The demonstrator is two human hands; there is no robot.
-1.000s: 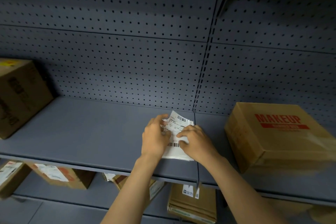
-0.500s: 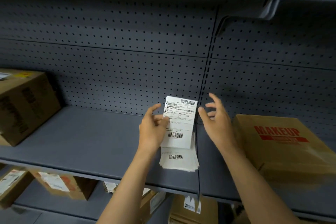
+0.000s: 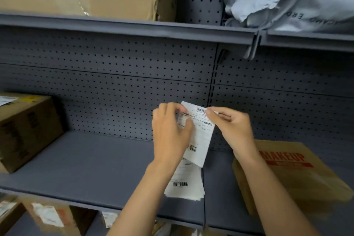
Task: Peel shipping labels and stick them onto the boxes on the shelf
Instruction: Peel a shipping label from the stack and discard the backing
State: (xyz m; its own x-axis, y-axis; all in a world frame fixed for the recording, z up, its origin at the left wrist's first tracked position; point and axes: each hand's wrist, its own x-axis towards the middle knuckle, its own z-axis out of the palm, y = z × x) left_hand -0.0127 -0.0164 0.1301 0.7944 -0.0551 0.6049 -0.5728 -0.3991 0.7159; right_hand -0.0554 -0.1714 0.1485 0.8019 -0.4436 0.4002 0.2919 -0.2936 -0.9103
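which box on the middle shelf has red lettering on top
The box at the right, printed MAKEUP in red, just beside the right hand. The box at the left carries only dark print.

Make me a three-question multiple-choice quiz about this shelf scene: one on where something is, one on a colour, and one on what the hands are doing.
1. Where does the stack of labels lie?
A. On the middle shelf, below the hands
B. On top of the MAKEUP box
C. On the top shelf

2. What colour is the word MAKEUP printed on that box?
A. Blue
B. Red
C. Green

3. What is the state of the single label?
A. Already stuck on a box
B. Lying flat on the stack
C. Held up in the air by both hands

Answers:
1 A: the stack rests on the grey shelf board, left of the MAKEUP box.
2 B: the lettering is red on brown cardboard.
3 C: the left hand grips its left side and the right hand pinches its top right corner.
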